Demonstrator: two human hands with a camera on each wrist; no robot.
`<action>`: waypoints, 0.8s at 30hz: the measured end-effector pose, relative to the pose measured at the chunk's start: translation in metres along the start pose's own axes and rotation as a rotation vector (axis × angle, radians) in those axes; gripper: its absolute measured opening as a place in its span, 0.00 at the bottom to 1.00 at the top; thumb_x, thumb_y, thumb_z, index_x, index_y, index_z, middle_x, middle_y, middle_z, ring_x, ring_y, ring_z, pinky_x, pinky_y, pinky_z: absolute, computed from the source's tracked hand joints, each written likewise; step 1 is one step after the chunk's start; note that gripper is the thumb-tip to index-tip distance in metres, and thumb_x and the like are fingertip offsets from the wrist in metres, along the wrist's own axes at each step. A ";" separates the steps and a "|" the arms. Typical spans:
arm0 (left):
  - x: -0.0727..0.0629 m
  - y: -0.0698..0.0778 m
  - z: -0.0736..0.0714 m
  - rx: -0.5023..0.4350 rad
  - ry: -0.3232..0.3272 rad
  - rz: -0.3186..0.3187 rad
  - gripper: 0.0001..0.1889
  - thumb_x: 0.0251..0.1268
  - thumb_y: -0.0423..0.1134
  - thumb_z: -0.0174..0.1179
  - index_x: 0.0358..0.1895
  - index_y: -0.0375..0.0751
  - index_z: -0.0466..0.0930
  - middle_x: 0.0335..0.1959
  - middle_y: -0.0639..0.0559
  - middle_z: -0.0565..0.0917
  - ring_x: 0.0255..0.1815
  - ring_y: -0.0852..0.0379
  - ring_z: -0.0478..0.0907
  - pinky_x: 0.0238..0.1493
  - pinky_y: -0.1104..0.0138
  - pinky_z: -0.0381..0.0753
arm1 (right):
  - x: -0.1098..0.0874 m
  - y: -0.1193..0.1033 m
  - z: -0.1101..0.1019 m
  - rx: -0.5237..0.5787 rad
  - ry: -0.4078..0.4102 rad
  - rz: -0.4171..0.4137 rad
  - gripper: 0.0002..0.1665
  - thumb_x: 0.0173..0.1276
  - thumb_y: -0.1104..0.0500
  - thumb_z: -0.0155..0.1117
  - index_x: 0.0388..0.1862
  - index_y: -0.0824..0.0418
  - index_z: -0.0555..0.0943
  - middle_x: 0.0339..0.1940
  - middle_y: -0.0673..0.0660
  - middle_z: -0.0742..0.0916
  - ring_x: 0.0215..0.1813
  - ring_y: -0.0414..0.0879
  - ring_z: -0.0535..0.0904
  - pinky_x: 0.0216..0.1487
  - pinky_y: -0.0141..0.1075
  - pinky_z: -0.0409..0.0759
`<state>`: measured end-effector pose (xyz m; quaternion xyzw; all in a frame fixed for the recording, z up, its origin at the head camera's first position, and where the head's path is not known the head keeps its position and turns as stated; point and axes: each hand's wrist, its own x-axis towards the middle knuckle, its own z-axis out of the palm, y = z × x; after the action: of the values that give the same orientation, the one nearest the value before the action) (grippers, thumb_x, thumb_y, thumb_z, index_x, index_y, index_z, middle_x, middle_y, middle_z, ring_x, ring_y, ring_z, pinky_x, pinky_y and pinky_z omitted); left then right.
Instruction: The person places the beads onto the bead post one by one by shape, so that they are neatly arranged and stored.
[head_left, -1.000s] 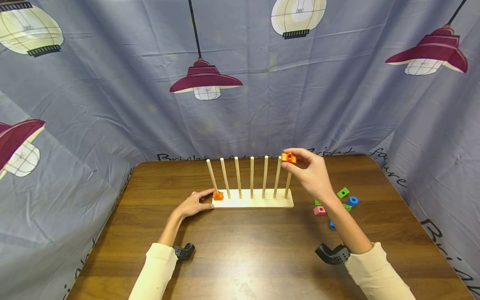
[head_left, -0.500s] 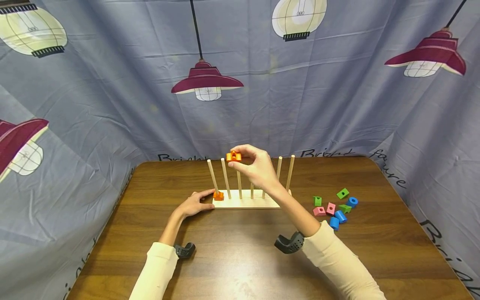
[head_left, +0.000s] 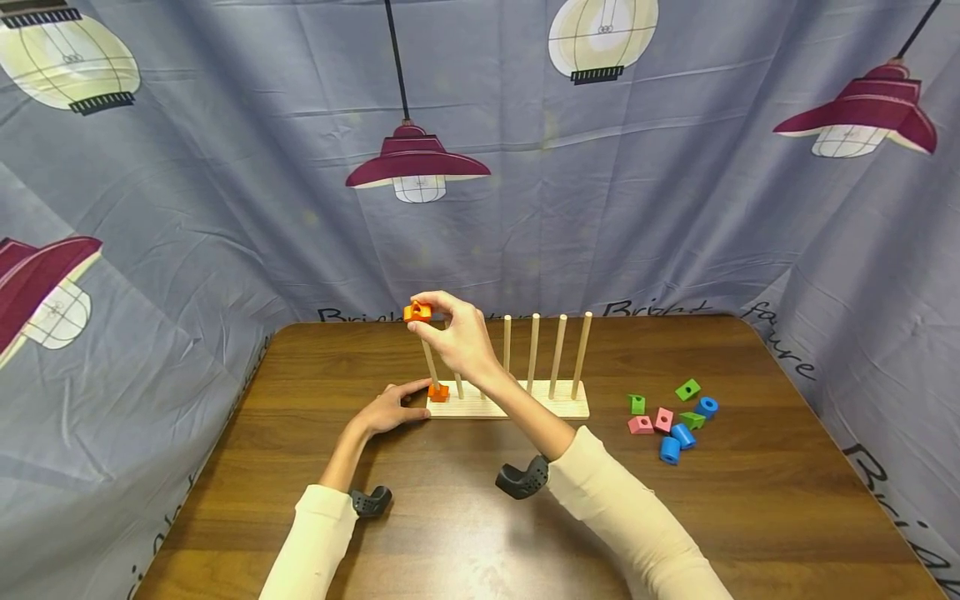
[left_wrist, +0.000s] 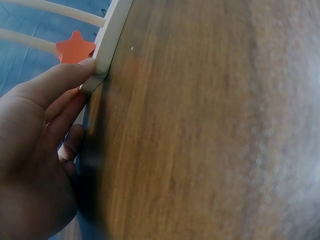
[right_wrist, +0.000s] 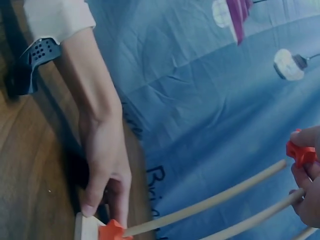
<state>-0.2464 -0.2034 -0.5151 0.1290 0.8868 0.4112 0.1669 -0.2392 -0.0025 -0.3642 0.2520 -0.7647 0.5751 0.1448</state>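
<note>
A pale wooden peg board (head_left: 547, 407) with a row of several upright pegs lies across the table. My left hand (head_left: 384, 411) holds its left end between thumb and fingers. Low on the leftmost peg sits an orange star-shaped block (left_wrist: 75, 48), down at the base. Up at that same peg's tip, my right hand (head_left: 459, 337) pinches a second orange star block (head_left: 417, 312) between thumb and fingertips. In the right wrist view the tip of the leftmost peg (right_wrist: 240, 190) comes right up to this held star. Pegs near the middle are partly hidden by my right hand.
To the right of the board lie loose holed blocks: green ones (head_left: 687, 389), pink ones (head_left: 641, 425) and blue cylinders (head_left: 670, 451). The brown wooden table (head_left: 465, 533) ends at a grey-blue curtain (head_left: 510, 242) behind the pegs.
My right hand has carried the orange star block leftward across the peg tops, from the right end to the leftmost peg. My left hand has stayed at the board's end.
</note>
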 end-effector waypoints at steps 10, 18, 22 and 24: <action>0.000 -0.001 0.001 -0.003 0.012 -0.009 0.35 0.62 0.46 0.70 0.73 0.48 0.70 0.70 0.36 0.69 0.67 0.38 0.60 0.63 0.38 0.59 | -0.004 0.015 0.013 -0.030 0.021 0.049 0.20 0.62 0.64 0.74 0.53 0.65 0.83 0.44 0.56 0.87 0.45 0.47 0.81 0.53 0.40 0.73; 0.001 -0.004 0.001 0.003 0.013 0.006 0.36 0.62 0.47 0.69 0.73 0.47 0.70 0.71 0.38 0.69 0.66 0.37 0.61 0.62 0.37 0.60 | -0.012 0.025 0.021 0.083 0.098 0.132 0.19 0.59 0.67 0.76 0.49 0.65 0.81 0.48 0.57 0.86 0.46 0.47 0.77 0.48 0.36 0.73; 0.002 -0.004 0.002 -0.002 0.014 -0.007 0.35 0.62 0.47 0.69 0.73 0.49 0.70 0.71 0.39 0.68 0.65 0.38 0.62 0.62 0.37 0.61 | -0.018 0.033 0.027 0.133 0.115 0.188 0.18 0.59 0.66 0.76 0.47 0.65 0.81 0.46 0.56 0.86 0.49 0.48 0.78 0.55 0.40 0.73; 0.002 -0.004 0.002 0.001 0.019 -0.006 0.35 0.62 0.47 0.69 0.73 0.49 0.70 0.70 0.37 0.69 0.65 0.39 0.62 0.62 0.37 0.61 | -0.023 0.040 0.030 0.145 0.124 0.217 0.18 0.58 0.67 0.76 0.46 0.65 0.81 0.44 0.56 0.85 0.50 0.49 0.78 0.55 0.41 0.73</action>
<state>-0.2480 -0.2038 -0.5194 0.1225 0.8889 0.4114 0.1598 -0.2402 -0.0174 -0.4168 0.1418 -0.7333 0.6558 0.1102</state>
